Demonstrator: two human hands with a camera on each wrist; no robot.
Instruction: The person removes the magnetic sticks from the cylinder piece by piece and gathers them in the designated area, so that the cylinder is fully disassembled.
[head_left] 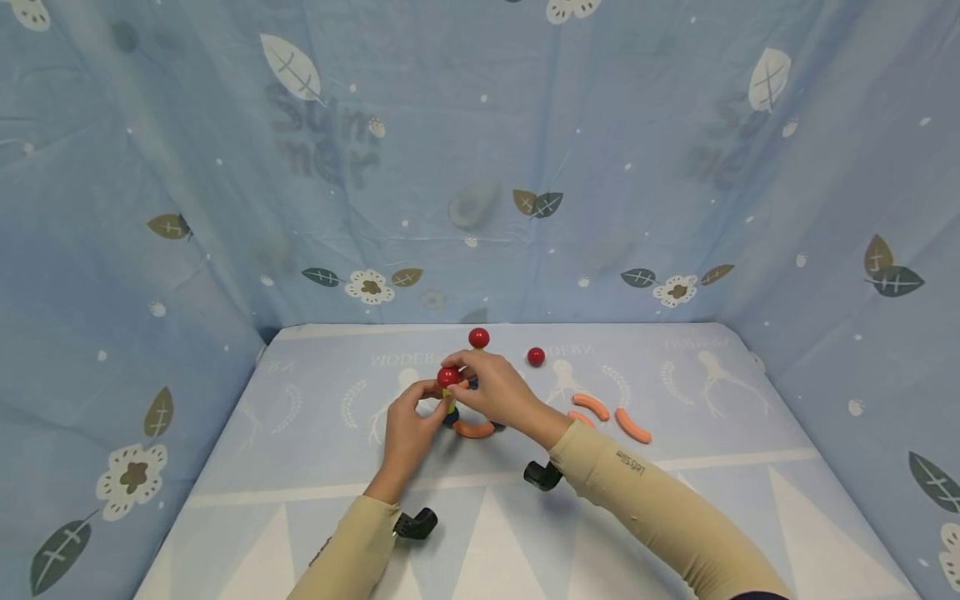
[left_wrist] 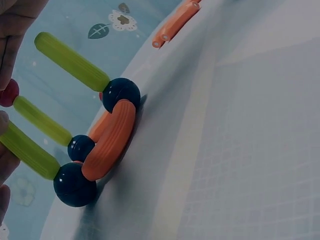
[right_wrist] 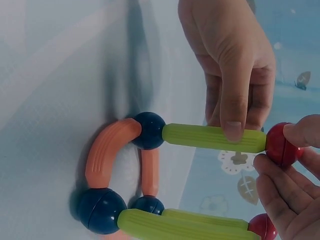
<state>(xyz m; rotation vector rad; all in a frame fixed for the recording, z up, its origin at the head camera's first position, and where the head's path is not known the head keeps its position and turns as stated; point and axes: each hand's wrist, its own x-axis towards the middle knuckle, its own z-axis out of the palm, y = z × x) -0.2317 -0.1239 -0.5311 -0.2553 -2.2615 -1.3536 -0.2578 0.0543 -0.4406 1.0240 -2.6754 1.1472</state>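
A small frame of magnetic building pieces stands on the table. Its base joins blue balls (right_wrist: 101, 210) with curved orange sticks (left_wrist: 111, 142), and several green rods rise from the balls. My left hand (head_left: 411, 429) pinches one upright green rod (right_wrist: 210, 137) between thumb and fingers. On that rod's top end sits a red ball (head_left: 447, 377), which my right hand (head_left: 498, 387) grips with thumb and fingertips. Behind it, another red ball (head_left: 478, 337) tops a second rod. The near green rod (left_wrist: 72, 61) in the left wrist view has a bare upper end.
A loose red ball (head_left: 536, 357) lies behind and right of the frame. Several loose curved orange sticks (head_left: 633, 426) rest on the table to the right. Black camera mounts (head_left: 416, 525) stick out from both wrists. A patterned blue curtain (head_left: 480, 167) encloses the table's back and sides.
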